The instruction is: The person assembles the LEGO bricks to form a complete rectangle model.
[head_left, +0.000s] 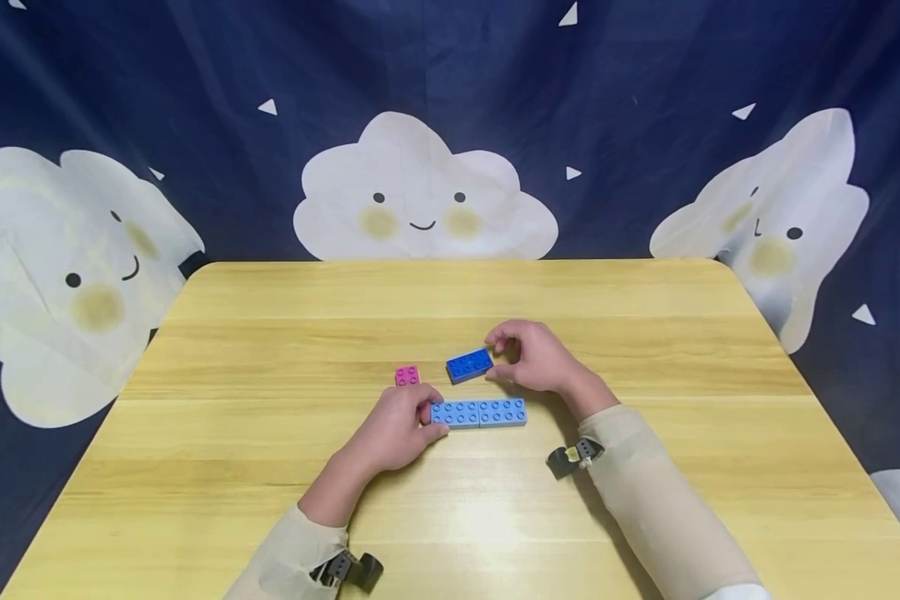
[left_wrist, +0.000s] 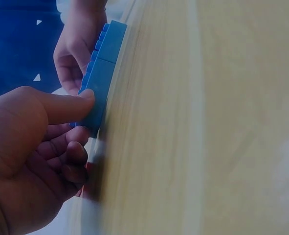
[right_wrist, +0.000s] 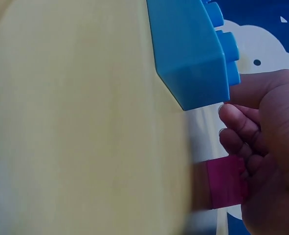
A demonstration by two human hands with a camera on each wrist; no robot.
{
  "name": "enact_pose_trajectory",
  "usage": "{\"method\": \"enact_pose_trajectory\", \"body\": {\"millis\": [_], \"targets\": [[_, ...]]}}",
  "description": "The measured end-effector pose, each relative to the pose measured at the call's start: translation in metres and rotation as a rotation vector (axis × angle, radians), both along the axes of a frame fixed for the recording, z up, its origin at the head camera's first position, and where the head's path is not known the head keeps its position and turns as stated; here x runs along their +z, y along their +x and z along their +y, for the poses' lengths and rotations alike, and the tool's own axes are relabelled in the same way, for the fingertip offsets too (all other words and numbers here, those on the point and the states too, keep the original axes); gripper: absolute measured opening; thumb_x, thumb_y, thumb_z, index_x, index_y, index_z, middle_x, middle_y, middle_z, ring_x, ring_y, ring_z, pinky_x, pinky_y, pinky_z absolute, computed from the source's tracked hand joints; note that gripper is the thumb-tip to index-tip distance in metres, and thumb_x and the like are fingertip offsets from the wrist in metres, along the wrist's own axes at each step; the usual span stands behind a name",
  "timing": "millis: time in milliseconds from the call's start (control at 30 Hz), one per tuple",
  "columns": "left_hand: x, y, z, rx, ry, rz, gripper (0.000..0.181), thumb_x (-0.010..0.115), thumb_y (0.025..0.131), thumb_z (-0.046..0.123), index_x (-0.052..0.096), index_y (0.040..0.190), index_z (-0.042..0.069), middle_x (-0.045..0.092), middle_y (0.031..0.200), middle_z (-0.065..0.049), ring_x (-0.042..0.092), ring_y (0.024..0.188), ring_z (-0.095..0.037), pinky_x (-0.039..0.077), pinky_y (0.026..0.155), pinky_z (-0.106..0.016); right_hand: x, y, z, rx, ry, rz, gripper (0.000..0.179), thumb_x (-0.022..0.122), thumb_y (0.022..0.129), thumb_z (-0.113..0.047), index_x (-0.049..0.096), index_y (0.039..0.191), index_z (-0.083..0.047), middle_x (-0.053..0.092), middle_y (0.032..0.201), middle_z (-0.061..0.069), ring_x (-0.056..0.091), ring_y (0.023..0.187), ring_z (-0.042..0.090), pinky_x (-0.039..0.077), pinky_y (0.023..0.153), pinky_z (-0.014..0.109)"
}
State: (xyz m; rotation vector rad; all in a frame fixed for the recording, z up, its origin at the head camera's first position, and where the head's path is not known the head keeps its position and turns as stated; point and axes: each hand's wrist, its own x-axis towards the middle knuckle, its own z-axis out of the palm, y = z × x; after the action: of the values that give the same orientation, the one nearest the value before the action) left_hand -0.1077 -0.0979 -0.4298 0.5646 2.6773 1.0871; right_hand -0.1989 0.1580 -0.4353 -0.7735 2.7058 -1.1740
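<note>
Two light blue toy building bricks [head_left: 480, 414] stand end to end in a row on the table, with a seam between them. My left hand [head_left: 396, 427] pinches the row's left end, thumb on the near side. Just beyond lies a dark blue brick [head_left: 468, 365], turned at a slight angle. My right hand [head_left: 536, 357] pinches its right end between thumb and fingers. A small pink brick [head_left: 407, 376] sits behind the left hand. In the right wrist view, a pink brick [right_wrist: 226, 182] shows below the right hand's curled fingers; the light blue end [right_wrist: 193, 58] hides the dark blue brick.
The wooden table [head_left: 270, 358] has rounded far corners. A dark blue curtain [head_left: 450, 67] with white clouds hangs behind it. A small black device is strapped at each wrist, over beige sleeves [head_left: 660, 500].
</note>
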Motion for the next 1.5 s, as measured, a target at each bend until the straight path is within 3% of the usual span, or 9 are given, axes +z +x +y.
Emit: {"method": "enact_pose_trajectory", "body": {"millis": [500, 1033, 1500], "targets": [[-0.0016, 0.0005, 0.0007, -0.001, 0.009, 0.010, 0.024, 0.081, 0.086, 0.015, 0.067, 0.102, 0.005, 0.052, 0.071, 0.003, 0.048, 0.062, -0.012, 0.041, 0.058, -0.028, -0.0043, -0.0022, -0.0017, 0.012, 0.053, -0.013, 0.028, 0.087, 0.079, -0.015, 0.071, 0.102, -0.011, 0.063, 0.086, -0.002, 0.055, 0.082, 0.018, 0.046, 0.081, 0.036], [-0.0034, 0.0010, 0.0002, -0.006, 0.010, 0.022, 0.024, 0.081, 0.086, 0.016, 0.066, 0.101, 0.006, 0.051, 0.071, 0.004, 0.048, 0.062, -0.011, 0.041, 0.059, -0.027, -0.0004, 0.0013, 0.0000, 0.006, 0.011, -0.038, 0.027, 0.087, 0.078, -0.012, 0.070, 0.098, -0.011, 0.064, 0.087, 0.002, 0.057, 0.079, 0.020, 0.047, 0.076, 0.036], [-0.0029, 0.0012, 0.0007, -0.001, 0.005, 0.023, 0.023, 0.081, 0.086, 0.014, 0.066, 0.101, 0.005, 0.051, 0.071, 0.003, 0.048, 0.063, -0.011, 0.041, 0.059, -0.028, 0.0033, 0.0041, 0.0028, 0.003, -0.053, 0.044, 0.027, 0.088, 0.076, -0.010, 0.071, 0.097, -0.010, 0.066, 0.086, 0.001, 0.060, 0.076, 0.020, 0.050, 0.071, 0.036]]}}
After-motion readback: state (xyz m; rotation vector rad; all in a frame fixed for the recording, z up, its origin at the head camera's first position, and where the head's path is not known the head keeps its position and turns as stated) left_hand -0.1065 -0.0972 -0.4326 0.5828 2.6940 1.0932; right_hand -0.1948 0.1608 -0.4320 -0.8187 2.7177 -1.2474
